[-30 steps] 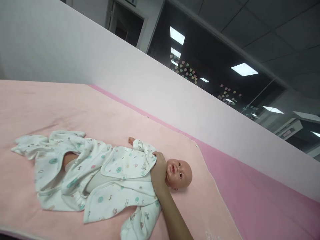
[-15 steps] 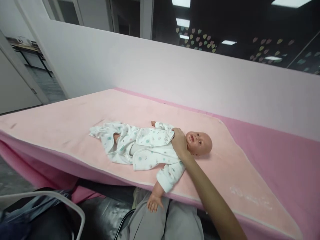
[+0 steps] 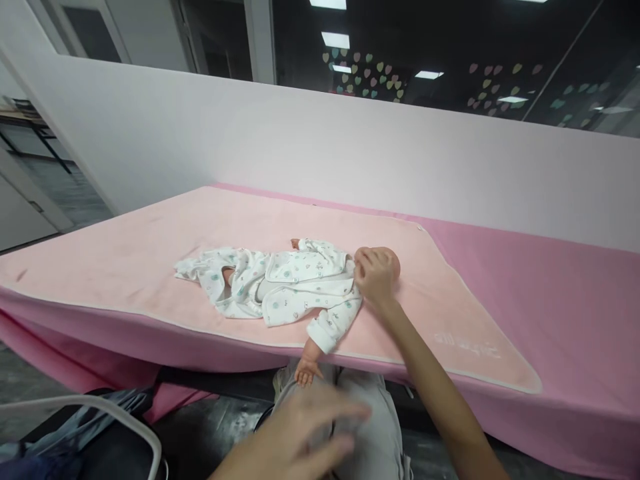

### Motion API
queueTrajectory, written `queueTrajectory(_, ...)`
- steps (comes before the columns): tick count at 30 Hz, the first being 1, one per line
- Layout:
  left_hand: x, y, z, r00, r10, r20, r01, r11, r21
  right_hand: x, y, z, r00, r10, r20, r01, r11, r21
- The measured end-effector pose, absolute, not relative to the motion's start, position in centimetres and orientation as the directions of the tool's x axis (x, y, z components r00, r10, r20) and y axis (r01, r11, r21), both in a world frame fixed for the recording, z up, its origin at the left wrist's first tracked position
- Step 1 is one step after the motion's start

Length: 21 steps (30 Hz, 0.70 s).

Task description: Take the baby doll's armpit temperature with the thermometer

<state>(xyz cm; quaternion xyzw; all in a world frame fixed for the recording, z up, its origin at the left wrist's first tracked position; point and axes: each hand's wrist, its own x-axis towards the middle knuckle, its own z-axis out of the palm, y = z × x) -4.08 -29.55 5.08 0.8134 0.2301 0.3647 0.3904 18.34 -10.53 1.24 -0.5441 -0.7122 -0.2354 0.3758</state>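
A baby doll lies on its back, its head to the right, in a white long-sleeved top and trousers with small green prints. The top's front flaps lie apart over its belly. My right hand rests at the doll's neck and lower face with its fingers curled, covering most of the face. What those fingers hold, if anything, is hidden. My left hand, blurred by motion, is in the air at the bottom, just below the doll's near hand. Its fingers are apart and nothing is in them.
Under the doll is a peach mat on a pink-covered table. A white wall with a dark window above runs behind. A chair with a pale curved frame and dark cloth stands at the lower left.
My right hand has shifted from the doll's chest and collar up to its neck and face. My left hand has come into view from below. The view has tilted slightly.
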Motion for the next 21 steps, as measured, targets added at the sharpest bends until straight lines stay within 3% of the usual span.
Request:
queueTrajectory(2,-3.1,-26.3,6.3,0.554,0.679,0.481,0.067,-0.613,0.787,20.3,-9.4,2.1,0.056,0.601,0.797,0.944,0.229,-0.239)
queueTrajectory(5,-0.4,-19.0,8.3,0.144,0.723,0.676,0.076,-0.689,0.721,23.5,-7.4,2.7,0.279,0.675,0.682,0.842,0.17,-0.512)
queueTrajectory(8,2.4,-9.7,8.5,-0.069,0.691,0.719,0.207,-0.696,0.688,25.8,-5.9,1.9,0.322,0.814,0.484,0.599,0.22,-0.77)
queueTrajectory(11,3.6,-1.9,5.9,-0.01,0.775,0.631,0.55,-0.523,0.651,26.7,-5.4,0.9,0.269,0.875,0.402,0.358,0.296,-0.885)
queueTrajectory(14,3.7,1.9,2.4,0.199,0.887,0.416,0.852,-0.366,0.374,27.2,-5.7,0.7,0.248,0.875,0.416,0.231,0.364,-0.903)
queueTrajectory(17,3.6,2.7,0.4,0.301,0.926,0.227,0.913,-0.349,0.212,27.7,-6.2,0.9,0.237,0.89,0.391,0.127,0.37,-0.92)
queueTrajectory(21,3.6,2.3,0.4,0.287,0.94,0.182,0.942,-0.312,0.125,28.1,-6.6,1.0,0.214,0.895,0.392,0.108,0.378,-0.92)
